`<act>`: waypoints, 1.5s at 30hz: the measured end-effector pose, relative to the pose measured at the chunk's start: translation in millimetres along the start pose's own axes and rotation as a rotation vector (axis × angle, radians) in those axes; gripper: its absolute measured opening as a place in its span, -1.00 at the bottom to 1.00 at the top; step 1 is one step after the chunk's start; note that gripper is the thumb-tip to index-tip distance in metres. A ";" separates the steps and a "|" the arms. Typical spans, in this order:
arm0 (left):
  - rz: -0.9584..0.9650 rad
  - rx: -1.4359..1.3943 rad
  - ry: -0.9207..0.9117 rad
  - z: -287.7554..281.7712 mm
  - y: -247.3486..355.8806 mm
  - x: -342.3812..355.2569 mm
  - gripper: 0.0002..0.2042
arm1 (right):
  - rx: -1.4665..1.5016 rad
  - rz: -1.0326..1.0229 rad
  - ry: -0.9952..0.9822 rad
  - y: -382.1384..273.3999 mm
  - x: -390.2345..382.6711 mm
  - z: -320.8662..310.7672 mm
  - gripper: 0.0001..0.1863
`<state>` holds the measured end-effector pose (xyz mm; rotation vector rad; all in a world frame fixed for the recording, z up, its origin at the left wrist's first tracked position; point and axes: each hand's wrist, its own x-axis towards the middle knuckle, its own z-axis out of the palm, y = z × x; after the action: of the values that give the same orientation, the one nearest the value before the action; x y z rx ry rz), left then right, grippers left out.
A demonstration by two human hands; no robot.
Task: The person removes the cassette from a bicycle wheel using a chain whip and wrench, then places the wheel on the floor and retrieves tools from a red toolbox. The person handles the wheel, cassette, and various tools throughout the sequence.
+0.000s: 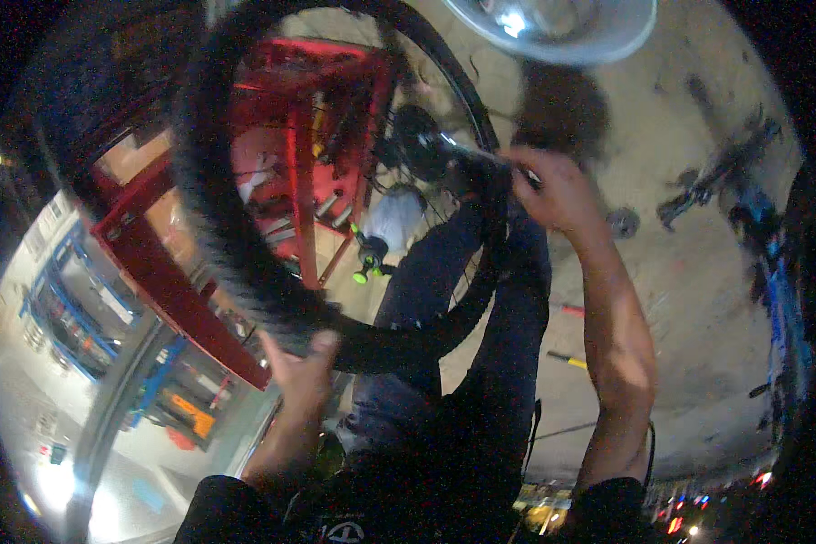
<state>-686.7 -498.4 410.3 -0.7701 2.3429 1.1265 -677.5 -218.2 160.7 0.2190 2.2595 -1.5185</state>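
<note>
The wheel [210, 195] is in front of the person, above the legs [512, 317], with a thick, black, knobbly tyre [394, 349] and a dark hub [417, 140], partly blurred. The left hand [303, 374] grips the tyre's near left part. The right hand [553, 189] is closed on a slim, shiny tool [471, 151] pointing left towards the hub; contact is unclear.

Pale, stained floor [698, 299], bearing a red-ended tool [570, 310], yellow-and-black tool [567, 360], round grey part [622, 222]
</note>
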 end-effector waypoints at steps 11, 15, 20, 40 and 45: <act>0.140 -0.186 -0.127 -29.8 -12.9 -9.8 -0.27 | 0.771 0.266 0.047 -252.0 -17.9 -28.9 -0.59; 0.201 0.005 0.036 -52.7 -31.9 -15.1 -0.26 | 0.750 0.138 -0.038 -352.4 5.9 -11.2 -0.55; 0.271 -0.225 -0.003 -137.5 -10.0 -19.5 -0.55 | 0.526 -0.160 -0.269 -431.4 26.5 20.5 -0.62; -0.278 -1.636 0.525 -288.7 -121.1 75.2 -0.75 | -0.593 -1.139 -0.533 -597.6 109.7 321.9 -0.85; -0.311 -1.609 0.550 -290.2 -137.1 90.0 -0.79 | -0.950 -1.197 -0.530 -626.0 170.9 380.8 -0.80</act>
<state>-705.9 -829.1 448.0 -1.9815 0.9980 2.7810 -957.5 -829.7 498.1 -1.7858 2.3535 -0.4784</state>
